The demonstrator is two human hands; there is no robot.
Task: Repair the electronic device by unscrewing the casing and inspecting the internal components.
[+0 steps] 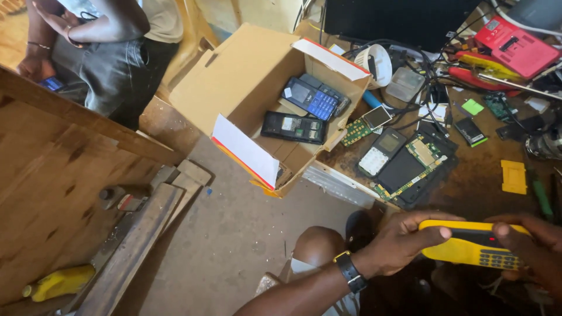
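Observation:
A yellow keypad phone point(471, 246) with a dark screen strip and small buttons lies flat between both hands at the lower right. My left hand point(404, 243), with a black watch on the wrist, wraps around the phone's left end. The phone's right end is gripped by my right hand point(535, 243), its thumb resting on top. Both hands hover just below the edge of the brown workbench point(468, 181).
An open cardboard box point(246, 99) holding phones sits on the bench corner. Circuit boards point(418, 161), a black phone point(380, 152), a yellow cover point(514, 177), a red case point(516, 47) and cables crowd the bench. A person point(111, 52) sits upper left. Wooden planks point(134, 246) lie on the floor.

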